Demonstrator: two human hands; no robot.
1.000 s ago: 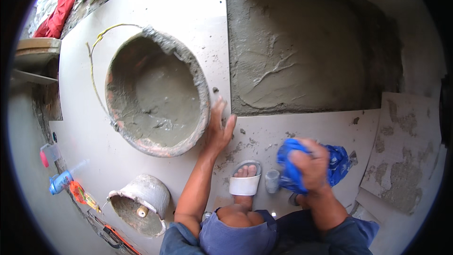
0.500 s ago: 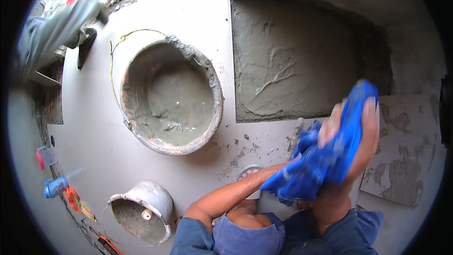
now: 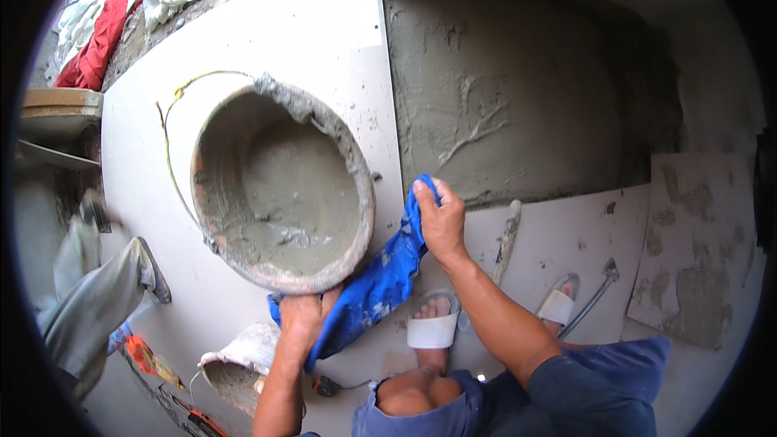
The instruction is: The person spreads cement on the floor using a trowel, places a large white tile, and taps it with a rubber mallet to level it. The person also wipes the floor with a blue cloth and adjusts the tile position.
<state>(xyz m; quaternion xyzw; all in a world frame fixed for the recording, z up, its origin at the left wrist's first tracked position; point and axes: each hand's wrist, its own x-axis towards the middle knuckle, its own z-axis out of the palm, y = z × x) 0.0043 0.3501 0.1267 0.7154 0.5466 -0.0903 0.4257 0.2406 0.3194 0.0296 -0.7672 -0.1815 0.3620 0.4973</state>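
A blue cloth (image 3: 376, 283) with grey smears stretches between my two hands. My right hand (image 3: 443, 222) pinches its upper end, close to the edge of the wet mortar bed (image 3: 518, 97). The other end is in my left hand (image 3: 303, 316), which is closed at the near rim of a large bucket (image 3: 366, 218); some of its fingers are hidden. Grey wet mortar (image 3: 312, 182) lies inside the bucket, and its rim is crusted. A yellowish wire handle (image 3: 166, 129) hangs off the bucket's left side.
A smaller crusted bucket (image 3: 239, 352) lies tipped near my left forearm. Another person's trousered leg (image 3: 97, 307) stands at the left. Mortar-stained tiles (image 3: 692, 251) lie at the right. A stick-like tool (image 3: 508, 239) and a grey metal rod (image 3: 591, 303) lie near my sandalled feet.
The blue cloth, bunched up at the right before, has moved left and is stretched out beside the bucket. My left hand has come to the bucket's rim. The other person has moved nearer.
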